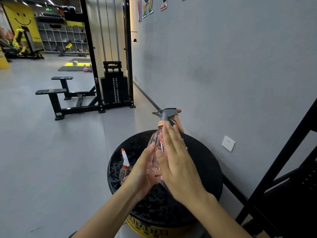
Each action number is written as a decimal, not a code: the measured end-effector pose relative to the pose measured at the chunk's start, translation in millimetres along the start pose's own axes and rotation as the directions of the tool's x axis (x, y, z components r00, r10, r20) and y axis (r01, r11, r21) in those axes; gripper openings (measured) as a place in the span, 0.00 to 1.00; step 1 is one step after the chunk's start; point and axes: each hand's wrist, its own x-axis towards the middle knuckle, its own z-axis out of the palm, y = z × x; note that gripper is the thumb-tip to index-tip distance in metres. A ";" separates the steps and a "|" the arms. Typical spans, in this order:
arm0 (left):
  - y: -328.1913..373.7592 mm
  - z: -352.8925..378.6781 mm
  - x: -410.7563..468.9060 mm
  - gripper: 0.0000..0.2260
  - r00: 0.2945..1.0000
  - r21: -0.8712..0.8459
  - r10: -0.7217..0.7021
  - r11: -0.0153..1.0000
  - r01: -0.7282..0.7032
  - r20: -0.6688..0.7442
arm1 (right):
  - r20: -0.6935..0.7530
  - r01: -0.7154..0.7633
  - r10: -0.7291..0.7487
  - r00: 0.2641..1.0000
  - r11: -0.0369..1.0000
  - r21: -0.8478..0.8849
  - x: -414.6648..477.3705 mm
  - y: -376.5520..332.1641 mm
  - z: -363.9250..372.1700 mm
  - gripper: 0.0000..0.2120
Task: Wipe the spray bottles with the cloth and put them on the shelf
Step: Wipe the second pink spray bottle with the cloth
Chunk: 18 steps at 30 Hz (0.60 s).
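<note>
Above a round black top (205, 162) at 6 o'clock, a clear pink spray bottle (155, 143) is held nearly upright between two hands.

At 9 o'clock of the held bottle, a smaller bottle (125, 164) with a white and red nozzle is seen on the black top, nozzle up. The left hand (142, 172) is wrapped round the pink bottle's lower body, thumb laid up its side. The bottle's grey head and orange trigger are pointed toward 3 o'clock. The right hand (178, 162) is pressed flat against its right side, fingers straight and together. A dark checked scrap is glimpsed under the palm; whether it is the cloth cannot be told. A wall socket (228, 143) is set at 3 o'clock, and a black shelf frame (281, 160) at 4 o'clock.
</note>
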 end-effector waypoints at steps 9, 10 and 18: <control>7.5 4.1 4.8 0.19 0.998 -0.040 0.029 0.999 -0.032 -0.050 | -0.010 0.003 -0.003 1.000 1.000 0.021 11.3 -4.7 -7.0 0.29; 7.6 2.1 6.1 0.19 0.997 -0.052 0.041 0.998 -0.044 -0.058 | -0.011 0.021 -0.021 1.000 1.000 0.003 5.2 -5.6 -4.2 0.29; 2.8 1.9 2.4 0.20 1.000 -0.041 -0.006 0.999 0.005 -0.019 | -0.033 0.010 -0.009 0.999 0.999 0.042 3.1 2.2 -1.2 0.27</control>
